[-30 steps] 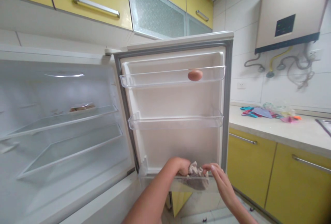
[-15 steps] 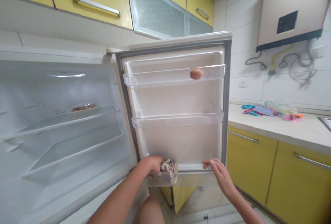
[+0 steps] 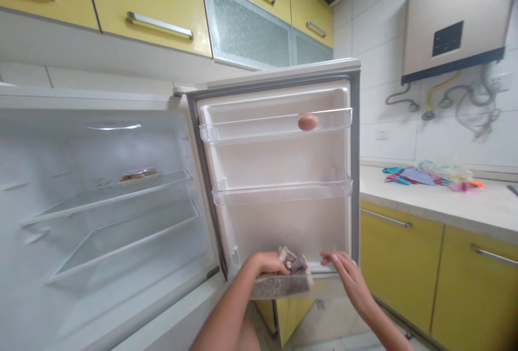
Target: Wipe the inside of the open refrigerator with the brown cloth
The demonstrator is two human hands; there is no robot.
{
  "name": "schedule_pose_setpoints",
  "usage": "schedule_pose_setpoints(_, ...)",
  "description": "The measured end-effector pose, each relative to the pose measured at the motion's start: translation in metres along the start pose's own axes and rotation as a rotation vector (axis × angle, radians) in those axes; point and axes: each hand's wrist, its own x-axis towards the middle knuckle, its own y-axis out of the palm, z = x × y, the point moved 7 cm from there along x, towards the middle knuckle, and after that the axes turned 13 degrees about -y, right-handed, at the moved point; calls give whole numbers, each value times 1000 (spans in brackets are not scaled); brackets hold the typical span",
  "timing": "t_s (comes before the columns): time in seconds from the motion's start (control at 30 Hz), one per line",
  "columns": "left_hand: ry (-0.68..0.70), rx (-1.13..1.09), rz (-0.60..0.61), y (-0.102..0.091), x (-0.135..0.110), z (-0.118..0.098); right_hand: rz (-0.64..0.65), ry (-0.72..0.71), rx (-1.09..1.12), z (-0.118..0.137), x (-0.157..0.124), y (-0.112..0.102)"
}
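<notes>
My left hand point(image 3: 272, 263) is closed on a crumpled grey and beige cloth point(image 3: 295, 265) inside the bottom bin point(image 3: 326, 288) of the fridge door. Part of the cloth shows through the clear front wall of that bin. Over the right end of the same bin, my right hand point(image 3: 343, 269) has its fingers bent slightly and apart, with nothing in them. The fridge door point(image 3: 279, 156) stands wide open. A brown egg point(image 3: 308, 122) rests in the top door bin point(image 3: 251, 130), toward its right side.
At left is the fridge interior with glass shelves point(image 3: 121, 198) and a small wrapped pack point(image 3: 138, 174). A counter point(image 3: 424, 198) at right holds coloured cloths point(image 3: 416, 175) and clear plastic. Yellow cabinets point(image 3: 399, 254) stand below; a water heater point(image 3: 453, 21) hangs above.
My left hand has moved the cloth to the right along the bottom door bin. My right hand stays near the bin's right end. The view has shifted slightly.
</notes>
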Motion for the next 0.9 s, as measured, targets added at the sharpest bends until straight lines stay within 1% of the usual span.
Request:
schedule_pose_setpoints(0.13, 104, -19, -33, 16, 5, -70, -78, 59, 91, -13, -7, -2)
schedule_pose_setpoints(0.2, 147, -20, -95, 21, 3, -99, -102, 85, 151, -19, -10, -2)
schedule_pose_setpoints(0.23, 158, -14, -135, 23, 1, -109, -114, 92, 181, -22, -11, -2)
schedule_pose_setpoints(0.27, 166, -2, -175, 25, -3, -117, -126, 95, 211, -24, -12, -2)
schedule_pose_setpoints(0.33, 184, 30, -250, 27, -15, -123, -147, 96, 267, -25, -12, -2)
schedule_pose_setpoints(0.37, 197, 48, -280, 27, -23, -121, -155, 98, 288, -25, -12, -2)
schedule_pose_setpoints(0.43, 246, 69, -347, 24, -42, -112, -159, 109, 310, -25, -13, -2)
schedule_pose_setpoints(0.5, 311, 21, -440, 17, -66, -91, -138, 122, 299, -24, -14, -1)
schedule_pose_setpoints(0.53, 340, -47, -493, 13, -78, -76, -122, 125, 278, -23, -14, -1)
schedule_pose_setpoints(0.6, 353, -274, -599, 4, -101, -34, -89, 125, 226, -21, -14, -1)
schedule_pose_setpoints(0.67, 312, -543, -692, 0, -120, 20, -66, 119, 183, -19, -14, -1)
schedule_pose_setpoints(0.7, 249, -714, -786, -1, -130, 52, -57, 115, 170, -18, -13, -1)
schedule_pose_setpoints(0.73, 154, -884, -925, -1, -143, 87, -50, 109, 161, -16, -13, -1)
schedule_pose_setpoints(0.8, -84, -1191, -1150, 10, -167, 150, -44, 95, 148, -14, -12, -1)
schedule_pose_setpoints(0.83, -218, -1296, -1233, 19, -177, 174, -41, 89, 139, -12, -11, -1)
schedule_pose_setpoints(0.87, -324, -1373, -1299, 28, -186, 192, -36, 84, 130, -11, -11, -1)
schedule_pose_setpoints(0.9, -397, -1428, -1363, 37, -193, 203, -29, 80, 120, -9, -10, -1)
